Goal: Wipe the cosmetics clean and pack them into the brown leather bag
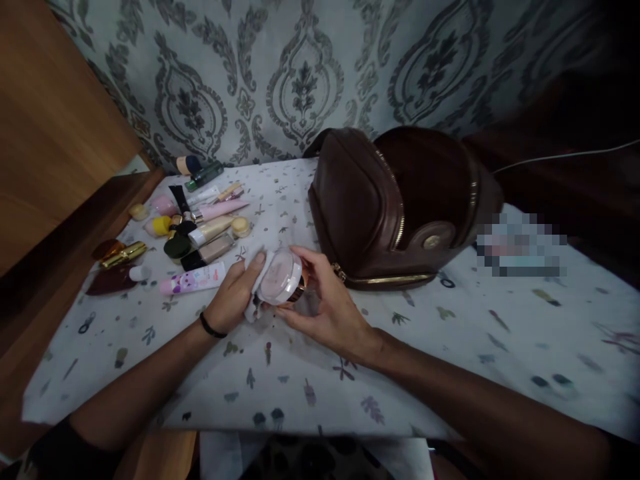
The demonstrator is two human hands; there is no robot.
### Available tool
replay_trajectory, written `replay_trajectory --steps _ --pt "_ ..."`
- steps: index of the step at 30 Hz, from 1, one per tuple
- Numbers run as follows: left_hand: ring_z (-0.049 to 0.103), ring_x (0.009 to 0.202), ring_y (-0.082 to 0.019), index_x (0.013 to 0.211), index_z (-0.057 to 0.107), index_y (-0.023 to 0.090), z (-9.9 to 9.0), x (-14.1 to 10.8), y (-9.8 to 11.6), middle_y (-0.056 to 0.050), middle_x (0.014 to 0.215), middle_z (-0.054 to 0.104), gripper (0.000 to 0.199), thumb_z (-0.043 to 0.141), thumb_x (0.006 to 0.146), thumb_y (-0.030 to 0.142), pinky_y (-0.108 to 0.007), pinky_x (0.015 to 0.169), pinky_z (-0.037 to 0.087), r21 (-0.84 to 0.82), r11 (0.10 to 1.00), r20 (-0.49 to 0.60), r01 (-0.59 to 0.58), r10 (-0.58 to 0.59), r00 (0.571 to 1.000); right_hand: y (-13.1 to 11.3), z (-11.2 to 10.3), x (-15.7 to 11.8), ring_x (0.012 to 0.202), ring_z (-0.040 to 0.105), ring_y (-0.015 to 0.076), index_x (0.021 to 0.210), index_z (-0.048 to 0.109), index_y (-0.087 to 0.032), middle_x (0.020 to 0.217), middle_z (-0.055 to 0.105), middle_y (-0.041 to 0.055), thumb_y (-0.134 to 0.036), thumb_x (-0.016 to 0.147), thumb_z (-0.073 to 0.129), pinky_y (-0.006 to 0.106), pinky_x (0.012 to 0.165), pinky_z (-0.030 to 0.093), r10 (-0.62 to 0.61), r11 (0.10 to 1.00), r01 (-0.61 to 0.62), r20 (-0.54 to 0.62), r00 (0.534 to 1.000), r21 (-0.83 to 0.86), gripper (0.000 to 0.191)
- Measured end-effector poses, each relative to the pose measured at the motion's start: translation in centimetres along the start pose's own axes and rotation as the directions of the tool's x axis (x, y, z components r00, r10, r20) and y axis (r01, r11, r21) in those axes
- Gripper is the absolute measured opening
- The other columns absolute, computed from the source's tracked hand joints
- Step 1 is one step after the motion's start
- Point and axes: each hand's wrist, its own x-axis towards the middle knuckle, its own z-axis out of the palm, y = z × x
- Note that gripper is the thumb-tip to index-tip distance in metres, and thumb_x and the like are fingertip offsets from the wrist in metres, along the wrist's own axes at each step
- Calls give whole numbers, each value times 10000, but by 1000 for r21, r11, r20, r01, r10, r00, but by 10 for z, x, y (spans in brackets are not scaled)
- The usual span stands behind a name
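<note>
Over the middle of the table, my right hand [333,310] grips a round cosmetic jar [281,277] with a clear rim, a pale pink face and a rose-gold side. My left hand [233,293] is closed on a white cloth or wipe [254,308], which it presses against the jar's left side. Part of the cloth is hidden behind the fingers and the jar. Just left of that hand lies a pink and white tube [193,279] with a purple cartoon print.
Several cosmetics crowd the table's left side, among them a pink tube [223,209], a dark round jar [177,247] and a gold tube [124,255]. An unzipped brown leather bag [357,200] stands at the back. A blurred-out item [523,245] lies right on the patterned tablecloth [400,393].
</note>
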Motion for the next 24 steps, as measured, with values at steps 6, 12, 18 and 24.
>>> replay_trajectory --steps 6,12,18,24 --pt "641 702 -185 884 667 144 -1 0 4 -47 772 711 556 578 817 689 -258 618 513 150 985 -80 -85 98 992 4 0 0 1231 531 264 1425 362 -211 1329 508 125 -302 699 816 411 1066 456 13 999 -13 2 1000 32 861" --pt "647 976 -249 1079 654 145 -9 -1 9 -87 1046 718 528 457 914 606 -367 952 503 411 891 -34 -192 226 974 -1 -4 1 1168 561 244 1341 421 -193 1274 547 105 -298 618 853 377 1028 450 67 997 -66 -23 998 48 849" --pt "631 1002 -291 1115 649 162 -35 6 1 -119 1071 703 366 478 904 408 -426 910 513 793 382 241 -474 517 821 -22 -11 4 1081 577 229 1255 454 -211 1157 563 67 -272 565 855 346 940 478 -136 990 137 -17 991 26 801" --pt "637 950 -273 1069 666 234 -34 11 -11 -78 1040 693 257 557 903 398 -420 846 523 867 48 420 -496 465 779 -75 -87 29 1153 554 233 1326 400 -199 1244 543 108 -293 698 810 377 996 461 -394 910 391 3 919 -135 757"
